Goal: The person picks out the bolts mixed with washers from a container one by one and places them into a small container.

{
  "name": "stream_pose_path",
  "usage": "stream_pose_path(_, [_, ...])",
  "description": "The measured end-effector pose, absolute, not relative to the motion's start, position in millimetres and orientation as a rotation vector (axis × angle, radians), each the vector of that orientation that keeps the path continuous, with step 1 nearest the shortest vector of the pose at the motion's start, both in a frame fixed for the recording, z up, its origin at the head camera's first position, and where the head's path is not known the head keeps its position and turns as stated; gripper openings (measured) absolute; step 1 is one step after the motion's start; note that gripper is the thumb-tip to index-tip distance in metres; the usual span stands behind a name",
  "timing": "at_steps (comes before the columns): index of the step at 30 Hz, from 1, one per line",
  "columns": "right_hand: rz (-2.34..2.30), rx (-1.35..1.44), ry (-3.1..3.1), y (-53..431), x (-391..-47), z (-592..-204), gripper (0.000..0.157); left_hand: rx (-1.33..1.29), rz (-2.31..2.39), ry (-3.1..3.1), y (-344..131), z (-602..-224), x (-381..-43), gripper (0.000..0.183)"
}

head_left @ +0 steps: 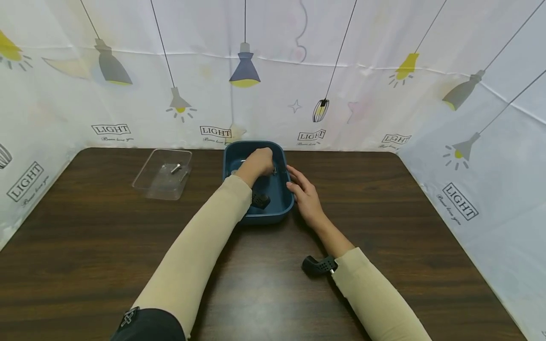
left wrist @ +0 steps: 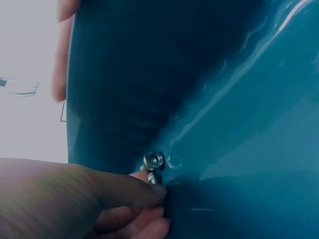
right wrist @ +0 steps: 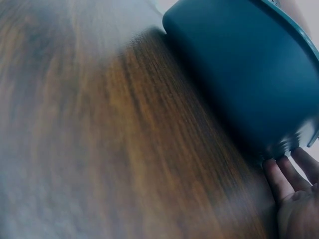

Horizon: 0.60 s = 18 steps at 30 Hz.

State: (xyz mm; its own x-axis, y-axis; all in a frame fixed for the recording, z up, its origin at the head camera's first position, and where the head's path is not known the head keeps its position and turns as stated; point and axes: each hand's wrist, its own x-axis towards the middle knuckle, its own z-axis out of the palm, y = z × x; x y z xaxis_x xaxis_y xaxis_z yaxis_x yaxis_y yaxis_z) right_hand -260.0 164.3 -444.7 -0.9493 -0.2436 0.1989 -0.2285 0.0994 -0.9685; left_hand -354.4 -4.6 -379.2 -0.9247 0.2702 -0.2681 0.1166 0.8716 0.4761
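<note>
A deep blue plastic bin (head_left: 266, 219) stands near the table's back edge. My left hand (head_left: 258, 163) reaches down inside it. In the left wrist view, the thumb and fingers of that left hand (left wrist: 94, 194) pinch a small shiny metal bolt (left wrist: 152, 177) low against the bin's wall. A round metal head (left wrist: 153, 160) shows just above the fingertips; whether it belongs to the same piece I cannot tell. My right hand (head_left: 308, 201) rests its fingertips on the bin's right outer side, fingers fairly straight, as the right hand (right wrist: 299, 199) in the right wrist view also shows.
To the left lies a shallow clear plastic box (head_left: 164, 196) with a small metal cylinder (head_left: 176, 168) in it. The dark wooden table (head_left: 85, 246) ends at a white printed curtain (head_left: 273, 104) behind and on both sides.
</note>
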Motion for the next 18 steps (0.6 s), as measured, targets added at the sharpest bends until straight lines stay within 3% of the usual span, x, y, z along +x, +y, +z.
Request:
stream_pose_path(6, [-2.042,-0.500,2.313,163.6,-260.1,-446.0,0.048,0.228,0.723,2.660,-12.8,-375.3,-355.1,0.013])
stream_pose_path(11, [-2.057,-0.494,2.307,164.0,-260.0,-445.6,0.048,0.290,0.780,2.652,-21.0,-367.3,-350.5,0.025])
stream_pose_path(18, [-2.042,-0.485,2.326,164.0,-261.2,-445.3,0.048,0.351,0.879,2.584,-40.7,-356.8,-341.4,0.028])
